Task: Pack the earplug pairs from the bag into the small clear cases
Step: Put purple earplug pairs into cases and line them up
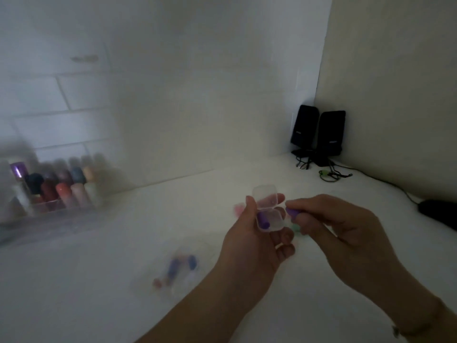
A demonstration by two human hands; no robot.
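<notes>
My left hand [254, 233] holds a small clear case [270, 211] with its lid hinged open, above the white table. One purple earplug [262, 221] lies inside the case at its left side. My right hand [331, 226] pinches a second purple earplug [293, 212] just right of the case's edge. A clear bag [176, 271] with several blurred coloured earplugs lies on the table to the lower left of my hands. A pink earplug [238, 209] and a green one [295, 229] show on the table partly behind my hands.
A clear organiser [52, 194] full of coloured bottles stands at the left wall. Two black speakers [319, 132] with cables sit in the back right corner. A black mouse [437, 214] lies at the right edge. The white table [99, 280] fills the foreground.
</notes>
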